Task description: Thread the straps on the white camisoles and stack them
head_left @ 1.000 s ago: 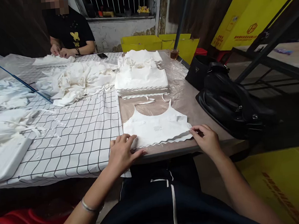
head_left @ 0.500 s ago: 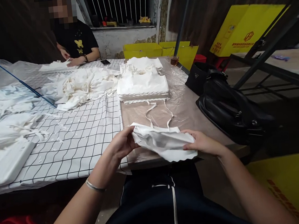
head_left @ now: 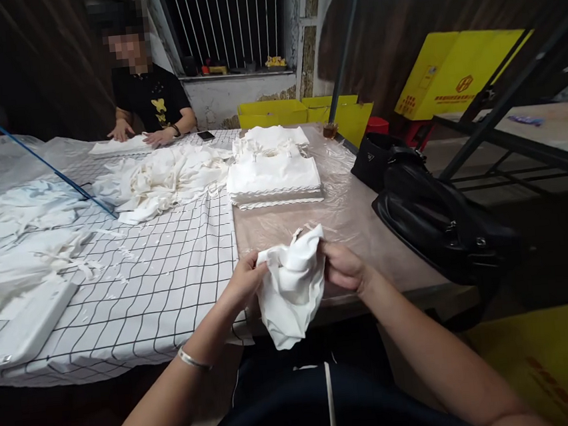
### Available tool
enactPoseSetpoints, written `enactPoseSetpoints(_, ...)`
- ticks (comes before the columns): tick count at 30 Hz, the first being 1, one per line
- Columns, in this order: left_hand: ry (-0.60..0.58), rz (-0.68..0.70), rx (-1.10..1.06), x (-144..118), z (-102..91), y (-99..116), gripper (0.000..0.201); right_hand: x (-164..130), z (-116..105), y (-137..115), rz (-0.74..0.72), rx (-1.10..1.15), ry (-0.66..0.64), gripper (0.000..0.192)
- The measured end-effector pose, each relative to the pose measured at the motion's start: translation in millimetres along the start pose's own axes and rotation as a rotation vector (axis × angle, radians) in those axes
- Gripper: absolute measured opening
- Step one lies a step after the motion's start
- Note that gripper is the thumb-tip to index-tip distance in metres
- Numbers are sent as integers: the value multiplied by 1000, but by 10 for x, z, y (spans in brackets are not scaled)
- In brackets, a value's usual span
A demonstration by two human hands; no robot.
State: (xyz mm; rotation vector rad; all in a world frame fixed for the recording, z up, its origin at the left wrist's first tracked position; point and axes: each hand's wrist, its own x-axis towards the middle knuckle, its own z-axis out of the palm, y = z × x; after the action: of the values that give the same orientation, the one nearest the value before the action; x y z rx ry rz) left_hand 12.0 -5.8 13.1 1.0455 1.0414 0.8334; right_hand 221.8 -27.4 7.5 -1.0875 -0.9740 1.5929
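Note:
A white camisole (head_left: 294, 292) hangs bunched and sagging between my two hands, over the near edge of the table. My left hand (head_left: 248, 273) pinches its left edge between thumb and fingers. On the opposite side my right hand (head_left: 344, 265) is closed around its right edge, the fingers partly hidden by the cloth. Just beyond my hands lies a neat stack of folded white garments (head_left: 275, 180) with wavy hems. The camisole's thin straps are mostly out of sight in the folds.
Loose white garments (head_left: 170, 177) lie heaped on the checked cloth (head_left: 183, 269) to the left, near a slanting blue rod (head_left: 75, 186). Black bags (head_left: 424, 206) rest along the right edge. Across the table a person (head_left: 150, 105) handles white fabric. A drink cup (head_left: 329, 130) stands far right.
My hands have drawn closer together, the right one moving left. The camisole, stretched wide before, now bunches and hangs lower. The person opposite has spread their hands on the fabric.

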Motion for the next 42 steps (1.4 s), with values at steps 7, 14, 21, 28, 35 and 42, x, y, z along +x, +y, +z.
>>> enactPoseSetpoints(7, 180, 90, 579, 734, 38, 111, 25, 687, -417, -418, 49, -999, 486, 34)
enactPoseSetpoints(14, 119, 62, 582, 1133, 364, 116, 20, 788, -271, -285, 132, -1139, 336, 33)
enactPoseSetpoints(21, -21, 11, 258, 970, 509, 202, 33, 699, 7, -311, -14, -666, 157, 21)
enactPoseSetpoints(28, -548, 3, -441, 502, 229, 673, 23, 87, 94, -1040, -279, -45, -97, 43)
enactPoseSetpoints(35, -576, -92, -257, 94, -35, 1020, 18, -293, -291, -1607, -481, -276, 111, 57)
enactPoseSetpoints(42, -561, -39, 26, -76, -350, 1807, 18, -614, -619, -2095, -368, -503, 122, 64)
